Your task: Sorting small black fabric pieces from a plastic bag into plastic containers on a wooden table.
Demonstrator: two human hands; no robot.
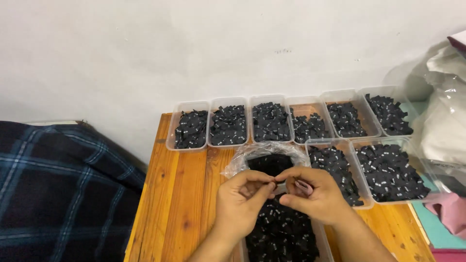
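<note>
My left hand (pixel 241 201) and my right hand (pixel 310 194) meet fingertip to fingertip over the middle of a wooden table (pixel 182 194). Between the fingertips sits a small dark piece (pixel 276 183), too small to make out. Something pale pink (pixel 304 186) rests inside my right hand. Directly below the hands stands a clear plastic tray (pixel 284 235) heaped with small black pieces. Just behind the hands lies an open clear plastic bag (pixel 264 157) holding more black pieces.
Several clear trays of small black pieces line the table's far edge, from the leftmost tray (pixel 190 127) to one at the right (pixel 388 114), with two more trays (pixel 393 170) nearer. A dark plaid blanket (pixel 58 189) lies left; clear bags (pixel 444 121) and pink cloth (pixel 451 211) right.
</note>
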